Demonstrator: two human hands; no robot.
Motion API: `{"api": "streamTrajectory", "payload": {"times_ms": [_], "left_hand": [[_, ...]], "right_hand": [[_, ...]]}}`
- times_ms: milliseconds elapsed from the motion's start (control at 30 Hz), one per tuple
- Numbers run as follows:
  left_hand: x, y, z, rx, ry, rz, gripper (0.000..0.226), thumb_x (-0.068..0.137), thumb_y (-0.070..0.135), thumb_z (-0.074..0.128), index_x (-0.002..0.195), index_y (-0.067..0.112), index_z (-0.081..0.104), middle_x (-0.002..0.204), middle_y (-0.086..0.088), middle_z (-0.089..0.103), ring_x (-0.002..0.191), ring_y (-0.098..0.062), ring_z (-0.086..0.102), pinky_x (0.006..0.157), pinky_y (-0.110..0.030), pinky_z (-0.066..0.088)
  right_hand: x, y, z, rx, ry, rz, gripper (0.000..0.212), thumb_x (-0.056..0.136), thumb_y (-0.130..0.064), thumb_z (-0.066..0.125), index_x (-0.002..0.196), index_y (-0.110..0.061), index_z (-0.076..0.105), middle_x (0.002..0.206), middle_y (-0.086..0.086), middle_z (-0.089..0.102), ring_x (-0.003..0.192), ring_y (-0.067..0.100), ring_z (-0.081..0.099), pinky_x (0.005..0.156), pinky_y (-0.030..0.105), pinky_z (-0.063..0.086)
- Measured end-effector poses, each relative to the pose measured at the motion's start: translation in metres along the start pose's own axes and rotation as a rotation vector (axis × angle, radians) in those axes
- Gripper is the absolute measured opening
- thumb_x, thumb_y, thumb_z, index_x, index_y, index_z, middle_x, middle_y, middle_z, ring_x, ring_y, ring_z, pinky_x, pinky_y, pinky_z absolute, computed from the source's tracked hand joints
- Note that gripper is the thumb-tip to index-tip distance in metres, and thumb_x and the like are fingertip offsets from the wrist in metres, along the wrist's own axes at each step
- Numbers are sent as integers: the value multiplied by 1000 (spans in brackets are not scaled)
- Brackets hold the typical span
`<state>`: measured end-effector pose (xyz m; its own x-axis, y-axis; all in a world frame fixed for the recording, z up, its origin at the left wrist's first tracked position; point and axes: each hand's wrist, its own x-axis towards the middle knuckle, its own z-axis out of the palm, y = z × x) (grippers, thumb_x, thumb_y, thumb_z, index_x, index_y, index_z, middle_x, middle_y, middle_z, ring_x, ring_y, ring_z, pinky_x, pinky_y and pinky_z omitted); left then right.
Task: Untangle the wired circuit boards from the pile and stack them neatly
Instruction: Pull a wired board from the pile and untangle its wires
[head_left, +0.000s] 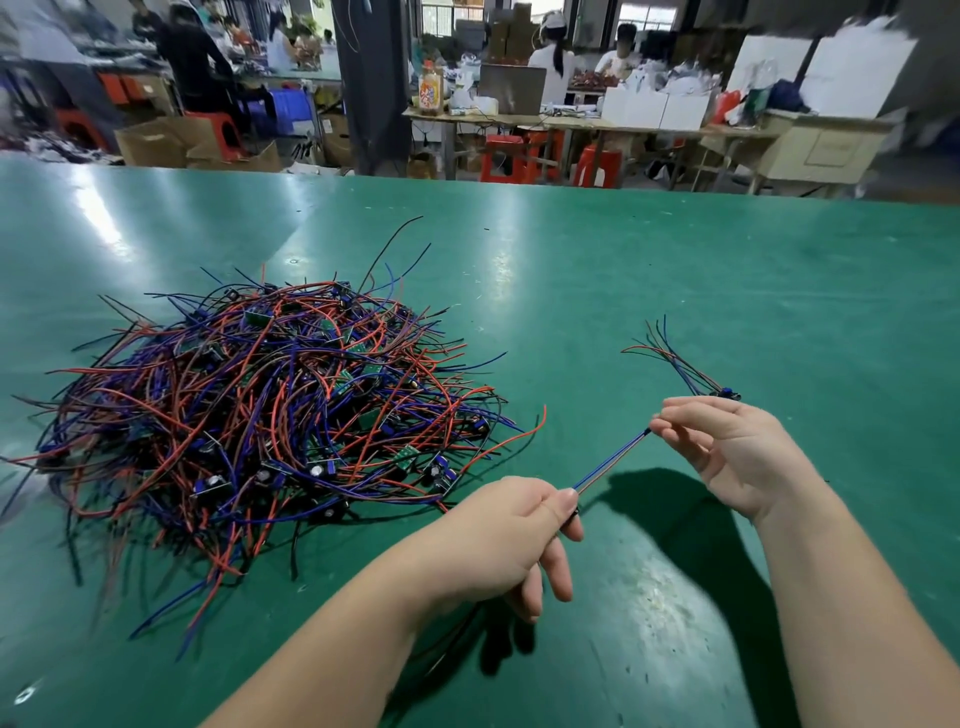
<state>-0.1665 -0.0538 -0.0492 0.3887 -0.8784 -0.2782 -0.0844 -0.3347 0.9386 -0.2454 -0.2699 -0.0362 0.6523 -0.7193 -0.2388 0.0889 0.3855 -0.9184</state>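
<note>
A big tangled pile of small circuit boards with red, blue and black wires (260, 415) lies on the left of the green table (675, 291). My left hand (498, 540) pinches one end of a taut bundle of blue and red wires (610, 460). My right hand (727, 457) pinches the other end of that bundle, above the table to the right of the pile. A small set of boards with loose wire ends (685, 364) sticks up behind my right hand; whether that hand holds it or it lies on the table is unclear.
Beyond the table's far edge stand workbenches, cardboard boxes (156, 140), red stools (501, 158) and several seated people (553, 57). A dark pillar (371, 83) rises at the back centre.
</note>
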Motion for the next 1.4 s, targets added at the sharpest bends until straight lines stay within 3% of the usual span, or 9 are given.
{"api": "streamTrajectory", "payload": {"times_ms": [233,433,500,567,633,733,867,1133,1400], "left_hand": [[0,1,-10,-26,9,-28,32,104,34,31,89,14,51,56,2,64,36,-11,48,42,-19,43],[3,5,-7,-187,148,89,32,104,32,29,90,13,51,55,0,63,34,-12,47,41,-19,42],[4,8,-9,-348,182,98,33,104,33,30,91,12,51,54,0,61,32,-10,46,41,-20,45],[4,9,-12,-460,166,88,34,103,35,30,91,12,51,53,0,60,32,-9,45,41,-21,47],[2,8,-12,-477,112,73,34,102,36,31,90,12,51,53,-1,61,32,-8,46,41,-21,47],[1,6,-10,-433,54,61,34,102,36,32,87,12,51,55,-2,62,33,-8,47,41,-21,47],[1,3,-6,-322,11,49,34,103,36,30,89,12,50,55,-2,63,34,-9,50,41,-18,45],[0,0,7,-136,-65,-28,31,104,32,28,90,14,49,52,3,62,32,-7,47,37,-16,37],[0,1,3,55,23,69,35,104,34,30,86,19,57,35,8,39,28,-6,28,34,-16,26]], "right_hand": [[0,-3,-12,-71,-2,7,8,77,9,63,79,3,60,60,9,68,56,17,69,51,16,54],[0,11,13,347,126,43,7,94,0,49,90,-1,55,82,15,62,62,14,63,54,14,49],[-9,17,23,324,-3,209,18,89,3,41,96,2,57,82,12,54,63,14,52,52,15,44],[-21,24,35,168,-250,324,28,76,-4,53,102,3,63,72,7,54,57,11,48,46,14,41],[-30,31,47,37,-466,353,35,72,-18,64,102,0,68,68,2,56,54,7,49,44,13,40],[-36,38,56,-10,-549,319,24,72,-19,65,90,-7,76,66,2,60,53,5,56,47,12,44],[-32,38,48,-63,-494,261,12,68,-13,66,70,-8,76,62,6,64,50,11,59,50,17,50],[1,10,1,-76,10,29,3,84,3,62,81,2,62,56,6,66,48,11,64,47,14,50],[2,11,4,58,4,-54,3,82,-2,65,84,1,65,66,10,70,56,15,68,52,16,53]]}}
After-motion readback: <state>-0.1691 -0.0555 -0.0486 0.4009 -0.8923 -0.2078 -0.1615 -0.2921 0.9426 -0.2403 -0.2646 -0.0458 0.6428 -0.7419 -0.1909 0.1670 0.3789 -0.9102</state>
